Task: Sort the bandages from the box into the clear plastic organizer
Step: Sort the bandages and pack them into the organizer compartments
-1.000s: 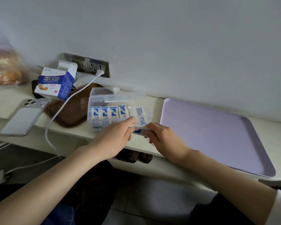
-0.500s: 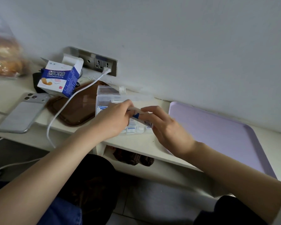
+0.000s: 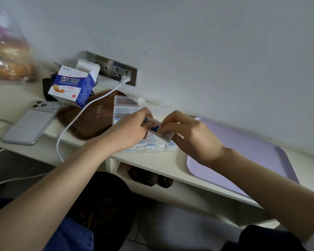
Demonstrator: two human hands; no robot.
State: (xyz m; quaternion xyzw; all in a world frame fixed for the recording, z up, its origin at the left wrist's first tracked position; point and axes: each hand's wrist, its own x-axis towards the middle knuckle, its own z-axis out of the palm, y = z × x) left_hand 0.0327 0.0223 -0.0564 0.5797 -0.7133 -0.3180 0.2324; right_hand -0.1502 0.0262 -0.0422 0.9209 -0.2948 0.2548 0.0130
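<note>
While curled fingers of the left hand (image 3: 132,129) and right hand (image 3: 190,134) are pinching a white-and-blue wrapped bandage stack (image 3: 159,130), it is hovering over the clear plastic organizer (image 3: 123,104) near the front edge of the cream shelf (image 3: 152,162).

White-and-blue bandage stack (image 3: 158,130): tilted, pinched between left hand (image 3: 130,129) and right hand (image 3: 190,134). Clear plastic organizer (image 3: 124,105): directly beneath both hands, compartments holding filed bandages (image 3: 150,145). Blue-and-white box (image 3: 72,86): flaps open, well left of the left hand.
</note>
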